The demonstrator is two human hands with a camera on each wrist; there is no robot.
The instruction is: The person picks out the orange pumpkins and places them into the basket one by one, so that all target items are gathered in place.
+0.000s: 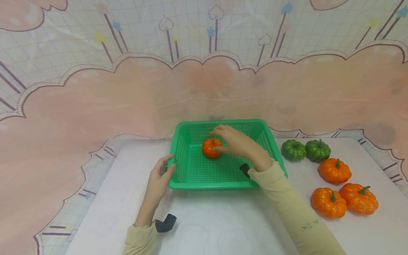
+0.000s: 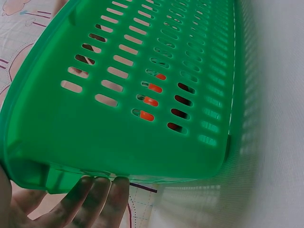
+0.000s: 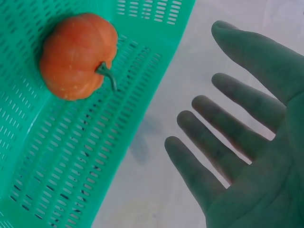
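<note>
An orange pumpkin (image 1: 210, 148) with a green stem sits in the green plastic basket (image 1: 216, 185), toward the back left. My right hand (image 1: 234, 141) is over the basket beside this pumpkin, its thumb overlapping it in the head view. In the right wrist view the fingers (image 3: 232, 128) are spread and hold nothing, and the pumpkin (image 3: 78, 57) lies apart from them. At the basket's left side, my left hand (image 1: 159, 176) holds the rim. Its fingertips (image 2: 121, 187) touch the outer wall just below the rim in the left wrist view.
Right of the basket, two green pumpkins (image 1: 293, 150) stand side by side on the white table (image 1: 204, 226). Nearer the front are three orange pumpkins (image 1: 328, 202). A patterned cloth (image 1: 204, 95) hangs behind the table. Black wrist pieces (image 1: 166, 223) stick out near both sleeves.
</note>
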